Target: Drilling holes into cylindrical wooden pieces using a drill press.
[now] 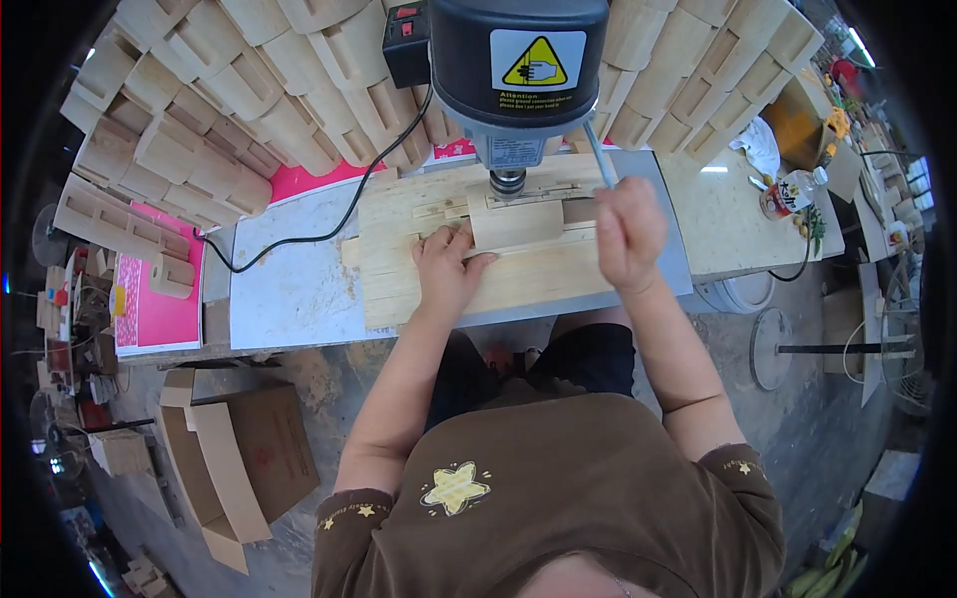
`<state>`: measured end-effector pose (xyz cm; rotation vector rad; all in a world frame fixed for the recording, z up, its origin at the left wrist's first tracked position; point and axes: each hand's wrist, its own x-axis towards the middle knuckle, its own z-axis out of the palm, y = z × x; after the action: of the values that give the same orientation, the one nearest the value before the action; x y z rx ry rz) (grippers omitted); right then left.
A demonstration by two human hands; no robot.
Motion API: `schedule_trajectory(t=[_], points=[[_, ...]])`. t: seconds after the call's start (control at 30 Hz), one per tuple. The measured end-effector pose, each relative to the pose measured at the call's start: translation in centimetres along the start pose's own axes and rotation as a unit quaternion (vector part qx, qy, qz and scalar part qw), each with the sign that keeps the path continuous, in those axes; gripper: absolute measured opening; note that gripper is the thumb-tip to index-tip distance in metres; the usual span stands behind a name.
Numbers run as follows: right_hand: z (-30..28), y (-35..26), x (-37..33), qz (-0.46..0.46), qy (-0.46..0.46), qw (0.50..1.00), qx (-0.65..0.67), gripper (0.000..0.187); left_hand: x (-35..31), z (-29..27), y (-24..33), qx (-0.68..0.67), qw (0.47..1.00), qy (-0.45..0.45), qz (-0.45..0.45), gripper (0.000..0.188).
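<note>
A pale, smooth wooden block (518,225) with a curved face lies in a jig on a wooden board (399,284), under the chuck (507,184) of a dark bench drill press (513,60). My left hand (446,269) rests on the board, fingers spread, with its fingertips at the block's left end and its thumb along the near side. My right hand (632,234) is closed round the drill's metal lever (599,149), to the right of the block. The chuck sits low over the block's far edge, and any bit below it is hidden.
Curved wooden blocks with slots (199,159) stand stacked at the back left, and more (708,80) at the back right. A black cable (344,221) crosses the bench. A bottle (795,192) stands at the right, and an opened cardboard box (239,453) is on the floor.
</note>
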<state>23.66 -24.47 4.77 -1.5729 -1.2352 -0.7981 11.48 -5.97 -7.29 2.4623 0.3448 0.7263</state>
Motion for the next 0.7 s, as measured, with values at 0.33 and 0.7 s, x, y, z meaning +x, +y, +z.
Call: schedule_trajectory(t=[0.33,0.7], points=[[0.8,4.1,15.5,0.194,-0.033,0.978,-0.064,0.035,1.0,2.0,0.0,-0.211,0.971,0.002,-0.116,0.047],[-0.7,4.3,-0.3,0.286,-0.306,0.903,0.095,0.035,1.2,1.4,0.1,-0.179,0.98,0.036,-0.08,0.041]])
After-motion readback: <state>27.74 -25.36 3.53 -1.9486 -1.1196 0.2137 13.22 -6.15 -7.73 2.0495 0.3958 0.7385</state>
